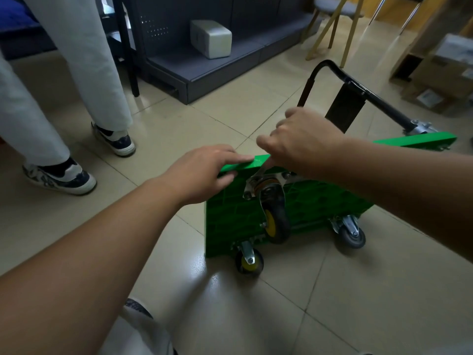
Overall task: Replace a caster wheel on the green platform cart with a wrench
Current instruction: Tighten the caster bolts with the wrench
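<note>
The green platform cart [230, 221] stands on its side on the tiled floor, its ribbed underside facing me. My left hand [204, 172] rests with straight fingers on the cart's upper edge. My right hand [302, 142] grips a metal wrench [261, 172] that reaches down to the mounting plate of the upper caster wheel [275, 216], a black wheel with a yellow hub. Two more casters show along the bottom: a yellow-hubbed one [249, 261] and a grey one [352, 233].
The cart's black folding handle [358, 85] lies on the floor behind it. Another person's legs and sneakers [61, 175] stand at the left. A dark shelf base [217, 70] holds a white box, with chairs and cardboard boxes [440, 80] at the right.
</note>
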